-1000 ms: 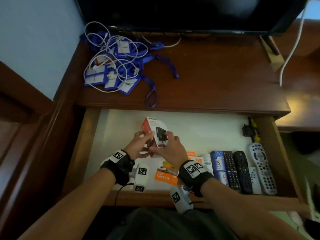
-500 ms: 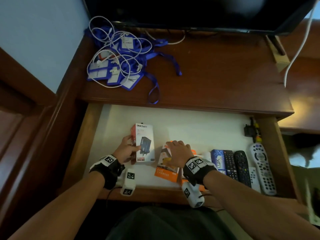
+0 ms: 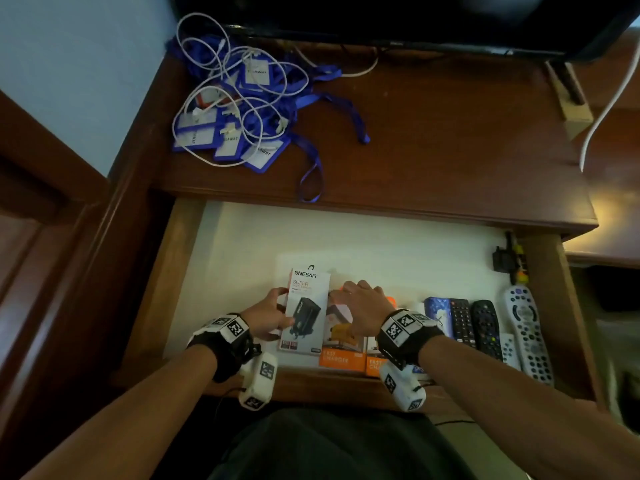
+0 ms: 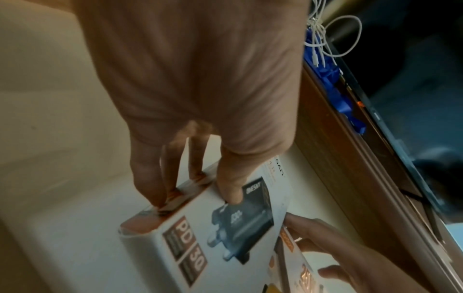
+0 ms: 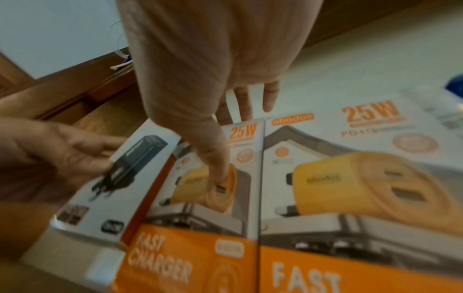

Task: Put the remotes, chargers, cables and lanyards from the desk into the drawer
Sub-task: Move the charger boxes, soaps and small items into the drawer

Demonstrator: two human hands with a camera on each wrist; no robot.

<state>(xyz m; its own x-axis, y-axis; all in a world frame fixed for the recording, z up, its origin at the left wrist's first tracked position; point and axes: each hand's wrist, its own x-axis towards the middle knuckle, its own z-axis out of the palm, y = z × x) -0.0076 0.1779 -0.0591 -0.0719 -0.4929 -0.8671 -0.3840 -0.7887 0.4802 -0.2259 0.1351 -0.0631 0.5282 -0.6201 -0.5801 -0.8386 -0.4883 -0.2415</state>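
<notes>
The white charger box (image 3: pixel 304 313) lies flat on the drawer's pale bottom (image 3: pixel 346 237). My left hand (image 3: pixel 270 315) grips its left edge, thumb on the top face and fingers down the side (image 4: pixel 148 178). Right beside it sits an orange fast-charger box (image 3: pixel 341 355), on which my right hand (image 3: pixel 363 306) rests with straight fingers, thumb (image 5: pixel 215 158) pressing the lid. A second orange box (image 5: pixel 350 198) adjoins it. Several remotes (image 3: pixel 486 327) line the drawer's right end. Blue lanyards (image 3: pixel 256 161) tangled with a white cable (image 3: pixel 207 46) lie on the desk's back left.
A blue box (image 3: pixel 438 310) stands between the orange boxes and the remotes. A black adapter (image 3: pixel 504 258) sits in the drawer's far right corner. A dark screen (image 3: pixel 381 15) spans the desk's back edge, and a white cord (image 3: pixel 609 98) hangs at right.
The white charger box went from held up over the drawer to lying flat beside the orange box. My right hand let go of it and moved onto the orange box.
</notes>
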